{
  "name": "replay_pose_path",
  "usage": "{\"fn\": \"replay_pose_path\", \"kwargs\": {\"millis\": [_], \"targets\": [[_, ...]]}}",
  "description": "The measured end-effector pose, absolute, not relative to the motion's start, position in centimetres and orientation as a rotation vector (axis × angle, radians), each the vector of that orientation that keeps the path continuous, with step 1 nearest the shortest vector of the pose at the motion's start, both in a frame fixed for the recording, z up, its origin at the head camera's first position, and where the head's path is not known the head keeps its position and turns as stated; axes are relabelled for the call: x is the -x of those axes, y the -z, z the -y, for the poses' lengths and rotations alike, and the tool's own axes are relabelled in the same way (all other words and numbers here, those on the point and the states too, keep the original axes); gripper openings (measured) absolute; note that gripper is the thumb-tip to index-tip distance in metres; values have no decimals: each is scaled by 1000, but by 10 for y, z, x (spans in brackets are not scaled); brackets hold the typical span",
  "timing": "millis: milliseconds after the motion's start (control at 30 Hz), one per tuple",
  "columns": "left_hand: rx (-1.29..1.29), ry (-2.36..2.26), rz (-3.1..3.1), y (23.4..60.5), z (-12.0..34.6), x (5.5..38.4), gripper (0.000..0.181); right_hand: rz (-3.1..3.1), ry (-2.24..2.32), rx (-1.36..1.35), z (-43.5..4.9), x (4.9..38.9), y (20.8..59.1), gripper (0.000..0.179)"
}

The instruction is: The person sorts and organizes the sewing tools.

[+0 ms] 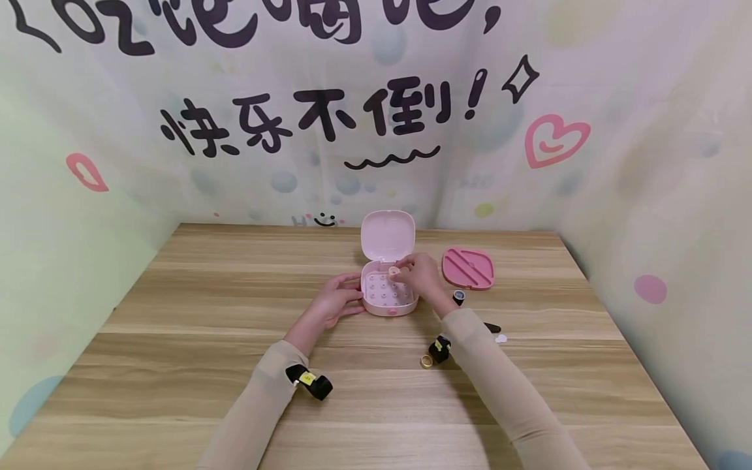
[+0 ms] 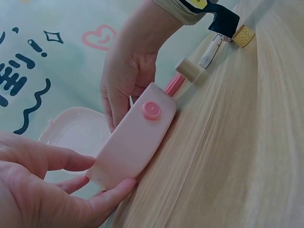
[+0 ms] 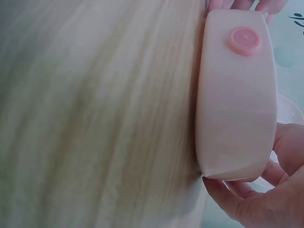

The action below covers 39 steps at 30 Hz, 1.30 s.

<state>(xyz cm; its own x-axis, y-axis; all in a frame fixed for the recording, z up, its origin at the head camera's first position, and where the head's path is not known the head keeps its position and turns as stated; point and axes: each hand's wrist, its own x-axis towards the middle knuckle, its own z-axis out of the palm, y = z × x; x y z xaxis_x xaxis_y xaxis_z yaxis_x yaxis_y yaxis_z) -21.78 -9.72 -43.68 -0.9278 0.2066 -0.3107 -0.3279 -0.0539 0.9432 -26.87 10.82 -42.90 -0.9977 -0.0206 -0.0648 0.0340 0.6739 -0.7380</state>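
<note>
An open pale pink sewing box stands on the table, its lid raised at the back and rows of small pegs on its floor. My left hand holds the box's left side; in the left wrist view the thumb and fingers lie on either side of its corner. Over the box's back right part, my right hand pinches a small pale round piece, perhaps a thread spool, just above the pegs. In the left wrist view the box wall hides the right fingertips.
To the box's right lies a darker pink divided tray. A small spool, a black-handled tool, a white flat piece and a gold thimble lie near the right forearm. The patterned wall cloth rises behind the table.
</note>
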Motion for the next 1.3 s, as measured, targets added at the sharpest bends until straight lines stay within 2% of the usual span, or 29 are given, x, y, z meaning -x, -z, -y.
{"fn": "replay_pose_path", "kwargs": {"millis": [700, 1300], "targets": [[103, -2031, -1885, 437, 101, 219, 57, -2813, 1248, 32, -109, 264, 425, 28], [111, -2021, -1898, 440, 101, 221, 55, -2727, 1350, 134, -133, 241, 403, 33]]}}
